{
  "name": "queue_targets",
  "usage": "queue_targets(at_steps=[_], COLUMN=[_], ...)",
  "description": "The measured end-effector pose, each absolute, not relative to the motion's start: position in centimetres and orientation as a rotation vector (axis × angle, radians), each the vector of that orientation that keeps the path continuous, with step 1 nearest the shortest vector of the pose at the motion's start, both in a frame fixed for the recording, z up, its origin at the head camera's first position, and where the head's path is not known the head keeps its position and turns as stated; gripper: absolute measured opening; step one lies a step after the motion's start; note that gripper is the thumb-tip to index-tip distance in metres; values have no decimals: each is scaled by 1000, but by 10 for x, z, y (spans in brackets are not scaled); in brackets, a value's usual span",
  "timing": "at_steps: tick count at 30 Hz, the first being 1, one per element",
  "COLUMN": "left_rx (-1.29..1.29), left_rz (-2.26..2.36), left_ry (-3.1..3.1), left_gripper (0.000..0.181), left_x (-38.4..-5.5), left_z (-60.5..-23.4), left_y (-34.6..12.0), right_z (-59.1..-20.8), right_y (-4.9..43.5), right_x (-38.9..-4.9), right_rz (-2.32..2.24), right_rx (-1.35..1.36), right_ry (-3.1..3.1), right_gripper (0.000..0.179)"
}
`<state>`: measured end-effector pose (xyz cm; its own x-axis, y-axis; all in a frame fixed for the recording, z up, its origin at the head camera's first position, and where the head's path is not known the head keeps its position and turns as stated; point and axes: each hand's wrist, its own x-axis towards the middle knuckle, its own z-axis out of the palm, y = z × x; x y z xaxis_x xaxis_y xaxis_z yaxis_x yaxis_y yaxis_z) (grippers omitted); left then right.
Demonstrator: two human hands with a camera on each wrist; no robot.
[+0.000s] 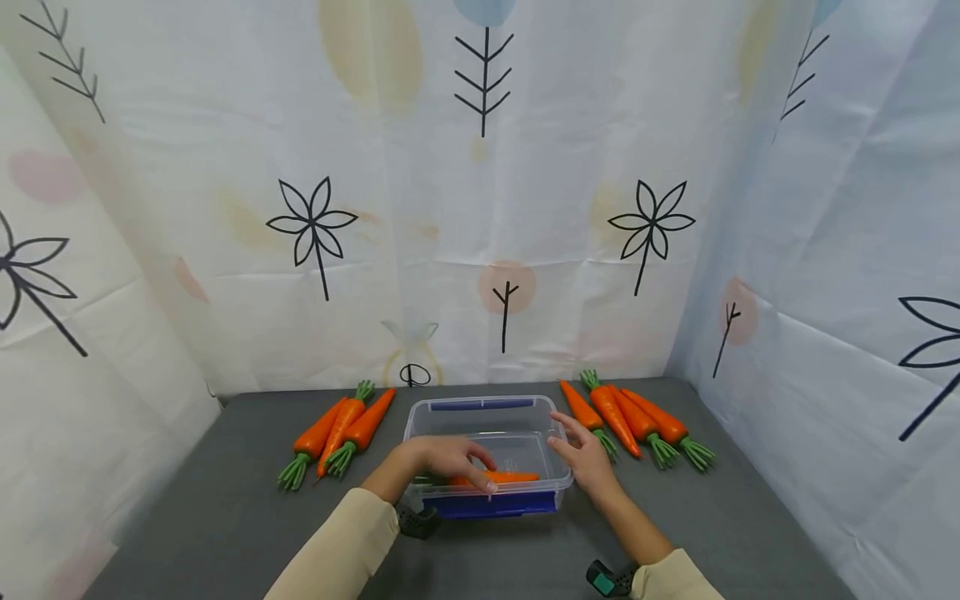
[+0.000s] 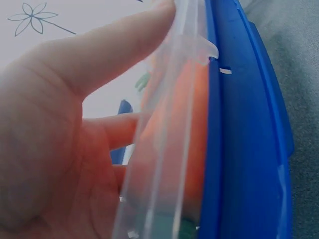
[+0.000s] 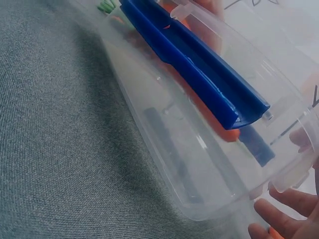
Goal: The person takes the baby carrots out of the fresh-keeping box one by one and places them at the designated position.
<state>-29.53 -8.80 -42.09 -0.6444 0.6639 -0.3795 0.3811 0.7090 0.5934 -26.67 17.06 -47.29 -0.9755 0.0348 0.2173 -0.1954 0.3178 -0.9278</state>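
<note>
A clear plastic container [image 1: 525, 450] with blue latch flaps stands at the middle of the table. Inside it, along the near wall, lies an orange carrot [image 1: 517, 477] with a green top. My left hand [image 1: 442, 457] reaches over the near rim; its thumb stretches along the rim and its fingers extend inside, beside the carrot. In the left wrist view the carrot [image 2: 192, 129] shows through the clear wall, with a gap below the thumb. My right hand [image 1: 588, 458] is at the container's right end, fingers spread and touching or close to the rim.
Several carrots [image 1: 643, 417] lie to the right of the container, near the right hand. A group of 3 carrots [image 1: 341, 425] lies to the left. Patterned white curtains [image 1: 420, 208] enclose the grey table [image 1: 225, 500] at the back and sides.
</note>
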Motion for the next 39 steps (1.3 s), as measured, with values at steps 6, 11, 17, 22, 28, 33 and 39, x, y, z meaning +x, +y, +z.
queue_targets(at_steps=[6,11,17,22,28,33,39], left_rx=[868,864,790,796,805,821,751], left_rz=[626,681,838,895,995,1054,1188], left_ry=[2364,2372,2314,2341,2406,2499,2576], left_gripper=[50,48,44,44,47,49,53], left_x=[-295,-293,-292,-296,-301,-306,-312], left_z=[-412,-401,-388,-381,-374,-373,-382], left_y=[-89,-90,-97,-106,-125,-144,-167], right_z=[-486,-485,-485,-486,-488,-488,-486], right_y=[175,176,175,174,174,173,173], right_x=[-276,-276,-275,-274,-275,-275,-275], right_rz=[1734,1751,1714,1700,1691,1715,1709], right_rx=[142,150,121,111,108,102,113], right_ry=[-2370,-2365,-2396,-2392,-2391,-2384,-2379], right_gripper=[43,45,43,43,42,42,42])
